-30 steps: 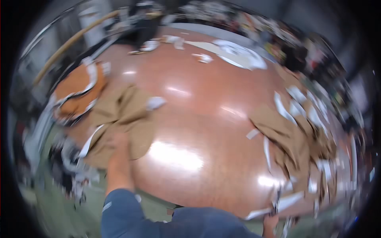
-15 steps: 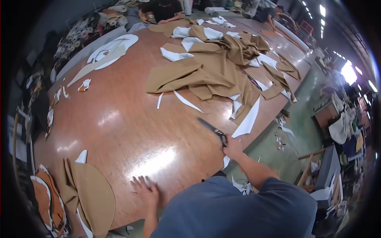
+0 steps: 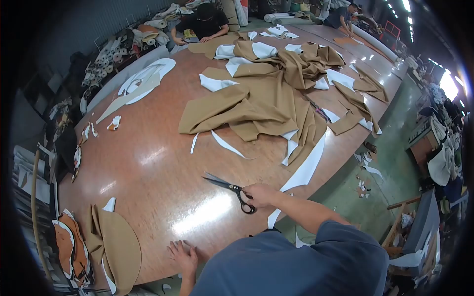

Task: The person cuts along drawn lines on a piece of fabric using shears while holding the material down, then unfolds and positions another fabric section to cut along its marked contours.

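My right hand [image 3: 260, 194] is closed on the handles of black-handled scissors [image 3: 228, 186], whose blades point left above the brown table [image 3: 163, 182]. On the tabletop near its front edge lies my left hand [image 3: 183, 256], fingers spread and holding nothing. To its left rests a rounded piece of tan fabric [image 3: 118, 246] with a folded side and white backing showing at its edges. Beyond the scissors spreads a large crumpled heap of tan fabric [image 3: 247, 106]. A long white strip [image 3: 308, 165] trails from the heap toward my right forearm.
Another pair of scissors [image 3: 318, 109] lies on the heap. White and beige pieces [image 3: 140, 81] sit at the far left, orange-brown pieces [image 3: 71, 246] at the near left. Two people [image 3: 202, 24] work at the far edge. Scraps litter the green floor [image 3: 340, 192] on the right.
The scissors in my right hand have moved left and nearer to me, and their blades now look slightly apart. My left hand stays on the table. The camera view has shifted somewhat.
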Demonstrator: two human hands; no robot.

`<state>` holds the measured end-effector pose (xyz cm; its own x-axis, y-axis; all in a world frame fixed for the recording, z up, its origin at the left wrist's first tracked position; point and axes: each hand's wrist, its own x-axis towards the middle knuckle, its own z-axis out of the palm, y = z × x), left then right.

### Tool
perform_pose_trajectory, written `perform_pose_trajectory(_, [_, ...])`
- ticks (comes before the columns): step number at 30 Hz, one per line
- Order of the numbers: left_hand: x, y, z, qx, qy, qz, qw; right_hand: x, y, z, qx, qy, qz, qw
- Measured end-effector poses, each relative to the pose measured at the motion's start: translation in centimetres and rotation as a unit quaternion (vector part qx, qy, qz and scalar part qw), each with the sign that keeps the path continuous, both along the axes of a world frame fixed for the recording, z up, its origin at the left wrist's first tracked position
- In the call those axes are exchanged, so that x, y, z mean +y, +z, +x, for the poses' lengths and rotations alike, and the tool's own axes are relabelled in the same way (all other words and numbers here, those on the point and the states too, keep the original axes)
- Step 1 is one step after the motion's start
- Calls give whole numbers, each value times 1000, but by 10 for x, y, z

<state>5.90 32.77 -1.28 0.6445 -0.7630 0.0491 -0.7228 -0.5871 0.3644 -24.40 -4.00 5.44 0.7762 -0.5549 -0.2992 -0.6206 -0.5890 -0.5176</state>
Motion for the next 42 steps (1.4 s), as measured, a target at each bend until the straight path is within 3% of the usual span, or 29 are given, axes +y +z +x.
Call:
perform_pose_trajectory(3, [-13,-13,-12,24,0,-8,1000,-29,14,-25,-34,-136,-88,986])
perform_pose_trajectory(4, [-16,-15,-18,37,-2,-11,999,-58,-19,-34,55,-146,-109,982])
perform_pose_trajectory(7, [-72,45,-55,49,-86,37,994,-113,-25,-71,34,-276,-193,941])
perform_pose_trajectory(8, [-92,46,-62,59,-121,29,991,-135,-35,-79,24,-326,-212,921])
perform_pose_trajectory(10, [-135,44,-69,76,-189,16,979,-164,-5,-89,52,-364,-230,901])
perform_pose_trajectory(13, [-209,50,-83,71,-289,43,954,-208,2,-99,75,-382,-259,884])
perform_pose_trajectory(16, [-266,55,-100,75,-300,146,940,-240,0,-111,121,-340,-270,893])
perform_pose_trajectory(19, [-300,42,-111,59,-321,259,909,-287,-22,-115,176,-294,-174,923])
perform_pose_trajectory(20, [-303,38,-117,63,-333,244,909,-300,-32,-106,143,-337,-185,912])
perform_pose_trajectory(22, [-305,22,-129,81,-362,195,908,-321,-38,-71,-52,-442,-119,888])
perform_pose_trajectory(23, [-316,48,-145,80,-361,243,897,-312,-2,-28,-144,-495,-60,854])
perform_pose_trajectory(24, [-324,36,-152,96,-393,203,892,-329,-15,16,-181,-470,-60,862])
perform_pose_trajectory(26, [-340,28,-173,113,-450,163,871,-259,105,104,-264,-347,-61,898])
perform_pose_trajectory(27, [-353,37,-190,112,-475,164,857,-266,51,187,-410,-284,-98,861])
perform_pose_trajectory(28, [-371,42,-206,50,-523,278,804,-221,94,204,-431,-168,-26,886])
perform_pose_trajectory(29, [-384,-8,-214,190,-560,285,754,-174,142,220,-439,-55,64,895])
perform_pose_trajectory(30, [-380,-19,-214,257,-546,277,747,-143,131,263,-456,58,53,887])
perform_pose_trajectory(31, [-369,-13,-206,298,-507,234,774,-104,130,277,-468,130,1,874])
perform_pose_trajectory(32, [-355,-9,-191,339,-460,185,799,-70,139,268,-418,177,94,886])
perform_pose_trajectory(34, [-317,0,-147,382,-365,108,842,-12,111,239,-443,227,129,857])
perform_pose_trajectory(35, [-293,9,-123,388,-314,73,863,-12,130,202,-365,260,136,883])
perform_pose_trajectory(37, [-242,27,-77,368,-215,17,904,-5,61,171,-363,198,55,909])
perform_pose_trajectory(40, [-161,72,-19,279,-48,-15,959,-43,0,62,-230,51,-113,965])
perform_pose_trajectory(41, [-142,107,-9,238,24,30,970,-50,9,26,-99,-27,-118,988])
perform_pose_trajectory(42, [-102,81,18,127,13,10,992,-49,14,-10,-152,-65,-177,970])
